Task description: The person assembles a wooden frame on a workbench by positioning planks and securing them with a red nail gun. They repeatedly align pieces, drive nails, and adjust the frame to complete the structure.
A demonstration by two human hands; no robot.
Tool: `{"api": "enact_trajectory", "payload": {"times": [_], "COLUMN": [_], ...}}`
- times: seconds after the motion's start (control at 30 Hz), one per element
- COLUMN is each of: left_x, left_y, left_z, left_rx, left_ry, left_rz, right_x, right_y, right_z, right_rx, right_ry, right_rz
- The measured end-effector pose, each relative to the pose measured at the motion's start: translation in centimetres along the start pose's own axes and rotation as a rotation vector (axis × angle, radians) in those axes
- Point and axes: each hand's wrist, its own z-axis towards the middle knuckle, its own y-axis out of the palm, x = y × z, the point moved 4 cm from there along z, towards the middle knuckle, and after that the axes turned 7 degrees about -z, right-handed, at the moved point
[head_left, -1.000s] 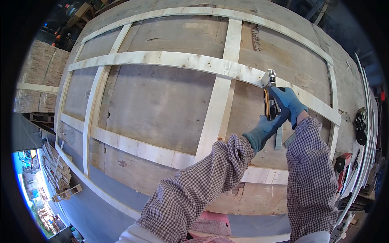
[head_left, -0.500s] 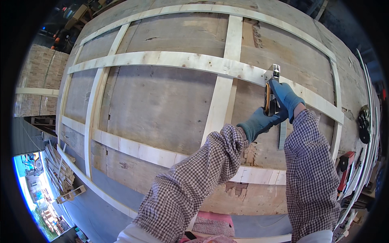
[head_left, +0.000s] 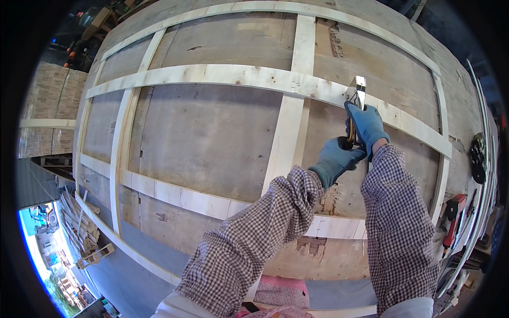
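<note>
A staple gun [head_left: 360,85] with a shiny metal head and a dark, orange-edged body is held upright over the wooden frame [head_left: 222,74]. My right hand [head_left: 369,126], in a blue glove, is wrapped round its upper body just below the head. Lower down, my left hand [head_left: 337,160], also gloved, is closed round its bottom end. Both hands hide most of the tool. Its head overlaps the frame's long middle slat in view; I cannot tell whether it touches. The pale slats cross in a grid on a worn plywood surface [head_left: 207,132].
At the right edge lie a red-handled tool [head_left: 454,220], a black object [head_left: 478,159] and long white strips [head_left: 485,116]. A wrapped stack of wood [head_left: 50,103] stands at the far left, above a pile of loose slats [head_left: 79,222]. Pink patterned cloth [head_left: 280,292] shows near me.
My right hand has shifted a little left and now covers more of the staple gun's body. The tool's head has turned slightly. A grey strip beside my right sleeve is now mostly hidden.
</note>
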Motion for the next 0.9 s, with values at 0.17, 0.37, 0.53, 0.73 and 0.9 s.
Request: {"api": "enact_trajectory", "payload": {"times": [0.17,0.37,0.53,0.73,0.9], "left_x": [1.2,1.0,-2.1,-2.8,-2.3], "left_y": [0.2,2.4,2.9,3.7,2.2], "left_z": [-1.5,-2.1,-0.2,0.1,-0.3], "left_rx": [-0.17,-0.275,-0.209,-0.015,-0.014], "left_ry": [-0.009,-0.15,0.052,-0.057,-0.043], "left_rz": [-0.004,-0.005,0.084,-0.143,-0.01], "right_x": [-1.2,-1.6,0.0,0.1,2.0], "right_y": [-1.9,-3.3,-3.3,-2.8,-1.3], "right_z": [-3.3,-4.4,-5.7,-4.8,-1.4], "right_rx": [-0.354,-0.434,-0.511,-0.391,-0.216], "right_ry": [0.082,0.133,0.066,0.251,0.079], "right_rz": [0.315,0.238,0.359,0.27,0.052]}}
